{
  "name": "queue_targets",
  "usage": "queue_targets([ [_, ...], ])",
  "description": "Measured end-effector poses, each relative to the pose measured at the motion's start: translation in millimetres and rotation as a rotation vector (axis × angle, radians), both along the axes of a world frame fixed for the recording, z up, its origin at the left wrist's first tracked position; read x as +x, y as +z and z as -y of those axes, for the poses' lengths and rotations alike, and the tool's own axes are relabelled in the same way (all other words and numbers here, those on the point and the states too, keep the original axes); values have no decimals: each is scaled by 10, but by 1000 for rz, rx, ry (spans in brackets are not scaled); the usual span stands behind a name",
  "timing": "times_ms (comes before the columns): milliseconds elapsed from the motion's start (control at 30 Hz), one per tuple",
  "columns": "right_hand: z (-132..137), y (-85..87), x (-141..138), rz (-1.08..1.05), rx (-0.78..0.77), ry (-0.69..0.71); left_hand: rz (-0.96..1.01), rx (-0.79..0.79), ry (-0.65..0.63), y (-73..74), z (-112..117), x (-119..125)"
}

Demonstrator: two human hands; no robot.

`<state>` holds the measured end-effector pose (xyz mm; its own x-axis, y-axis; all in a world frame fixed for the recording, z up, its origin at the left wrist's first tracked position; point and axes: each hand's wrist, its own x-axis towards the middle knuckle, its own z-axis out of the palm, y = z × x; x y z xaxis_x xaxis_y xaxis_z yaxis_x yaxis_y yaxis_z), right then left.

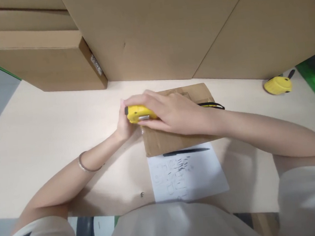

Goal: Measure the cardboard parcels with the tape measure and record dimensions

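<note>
My right hand (176, 112) is closed over a yellow tape measure (140, 113) with a black end and a black wrist strap. It rests above a flat brown cardboard box (173, 137) that lies on the table. My left hand (124, 123) is at the black end of the tape measure, beside the box's left edge. Its fingers look bent and are partly hidden behind the tape measure, so what they grip does not show. Under the box's near edge lies a white sheet of paper (189, 178) with pen marks, and a black pen (187, 151) lies across its top.
A second yellow tape measure (278, 85) sits at the right of the pale table (89, 106). Large cardboard boxes (149, 33) stand like a wall along the back. A smaller carton (58, 66) is at the back left. A small dark object (142, 194) lies near the front edge.
</note>
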<state>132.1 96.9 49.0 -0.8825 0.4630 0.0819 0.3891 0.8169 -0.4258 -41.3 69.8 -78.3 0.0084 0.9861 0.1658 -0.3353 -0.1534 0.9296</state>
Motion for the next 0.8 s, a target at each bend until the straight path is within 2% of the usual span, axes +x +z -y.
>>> queue_targets([
  [67,1,-7,3,33,38,19,-7,10,-5,-20,-17,-41],
  [133,-20,-31,103,2,19,14,-102,76,-1,-47,-40,-85],
  [267,-107,-126,513,-130,-84,-19,-319,215,35,-90,-68,-148],
  [367,-156,-182,945,-159,-133,-116,-354,255,18,-94,-68,-167],
  [567,-185,-208,1777,-219,-67,-314,-360,310,-17,-74,-83,-182],
  [667,-208,-243,2005,-232,-111,-423,-350,292,-13,-56,-89,-185],
  [800,-266,-323,2140,-252,-159,-499,-351,270,-10,-34,-89,-185],
])
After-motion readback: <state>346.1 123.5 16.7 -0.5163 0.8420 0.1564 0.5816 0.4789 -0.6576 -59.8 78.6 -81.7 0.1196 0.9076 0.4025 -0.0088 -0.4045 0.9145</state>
